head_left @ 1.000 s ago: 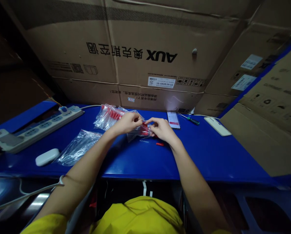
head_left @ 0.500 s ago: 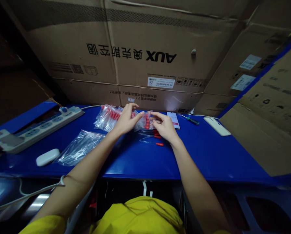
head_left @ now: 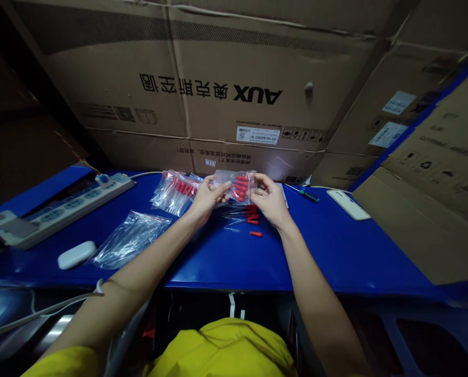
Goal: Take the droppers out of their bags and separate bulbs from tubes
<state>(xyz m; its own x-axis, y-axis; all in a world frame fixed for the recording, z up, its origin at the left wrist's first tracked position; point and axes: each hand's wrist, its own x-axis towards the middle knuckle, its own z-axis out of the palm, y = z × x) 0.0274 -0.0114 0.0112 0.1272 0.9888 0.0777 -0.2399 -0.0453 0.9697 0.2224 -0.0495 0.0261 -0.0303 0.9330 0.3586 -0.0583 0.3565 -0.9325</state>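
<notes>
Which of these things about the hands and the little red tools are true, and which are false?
1. The left hand and the right hand hold one clear bag with red-handled tools inside. True.
2. The table is green. False: it is blue.
3. A few loose red-handled tools lie on the table by the hands. True.
4. The power strip lies on the person's right. False: it lies on the left.

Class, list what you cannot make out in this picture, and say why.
Head view:
Count of red-handled tools in the clear bag: they overlap, and the left hand and right hand cover its edges.
Print on the carton label: too small.
Space under the blue table: too dark.
</notes>
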